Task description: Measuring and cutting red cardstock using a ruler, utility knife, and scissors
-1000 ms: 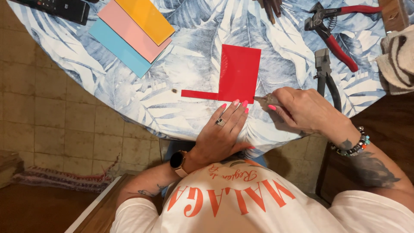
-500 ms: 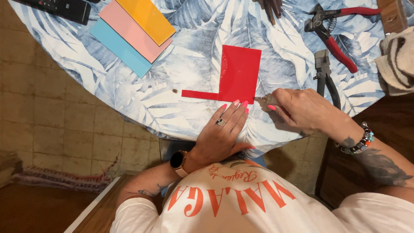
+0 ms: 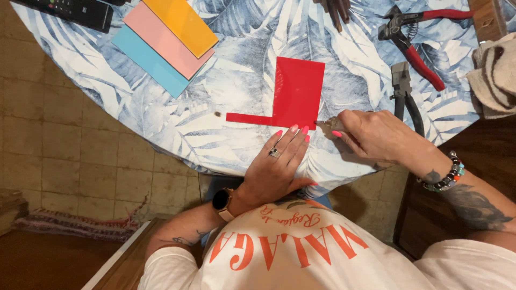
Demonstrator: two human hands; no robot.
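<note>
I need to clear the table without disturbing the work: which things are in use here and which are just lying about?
In use:
red sheet
left hand pressing beside it
right hand with small cutting tool

Lying about:
blue, pink and orange sheets
red-handled pliers
black-handled pliers
remote control
cloth

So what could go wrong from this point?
The left hand pins the red sheet only at its near edge, so it might slide as the cutting tool in the right hand presses. The tool tip sits near the left fingertips. The thin red strip could snap.
</note>
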